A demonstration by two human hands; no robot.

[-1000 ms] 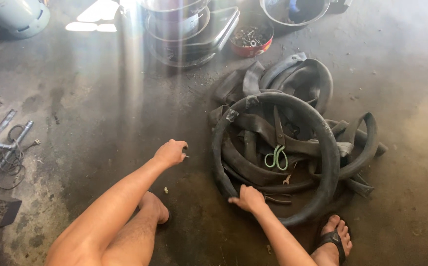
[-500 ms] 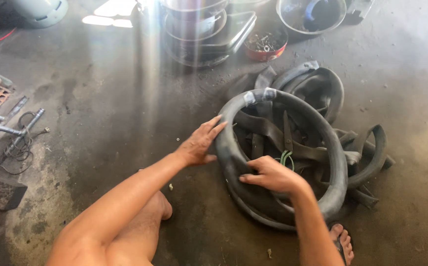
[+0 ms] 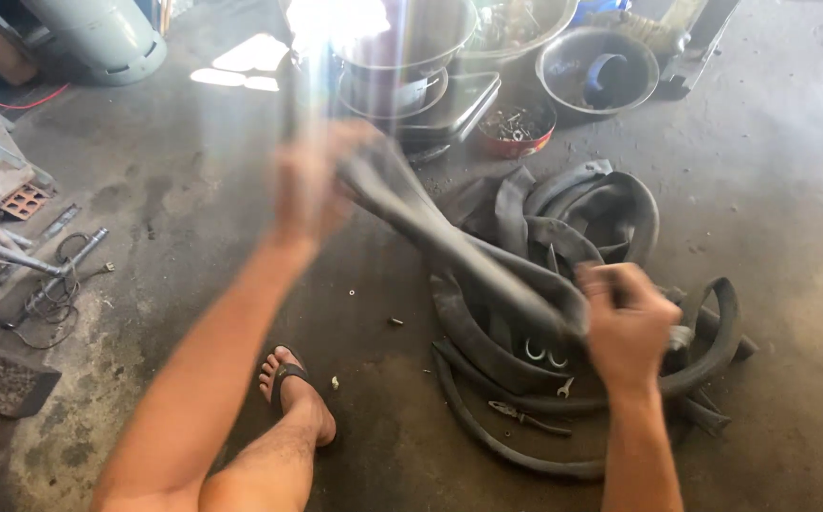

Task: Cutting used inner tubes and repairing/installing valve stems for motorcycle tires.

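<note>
A black rubber inner tube (image 3: 449, 246) stretches between my two hands above the concrete floor. My left hand (image 3: 312, 185) is raised and blurred, gripping the tube's upper end. My right hand (image 3: 625, 322) is closed around the lower end, over a pile of more black tubes (image 3: 582, 213). A small wrench (image 3: 566, 387) and green rings (image 3: 544, 353) lie within the pile. My foot in a sandal (image 3: 288, 384) rests on the floor below my left arm.
Stacked metal basins (image 3: 411, 66), a bowl of small parts (image 3: 518, 128) and a metal bowl (image 3: 596, 71) stand at the back. A gas cylinder (image 3: 99, 33) is at top left. Tools and cables (image 3: 51, 275) lie at the left edge.
Both hands have taken hold of one tube and lifted it off the pile. My left hand swung up and back; the camera view shifted and my foot moved.
</note>
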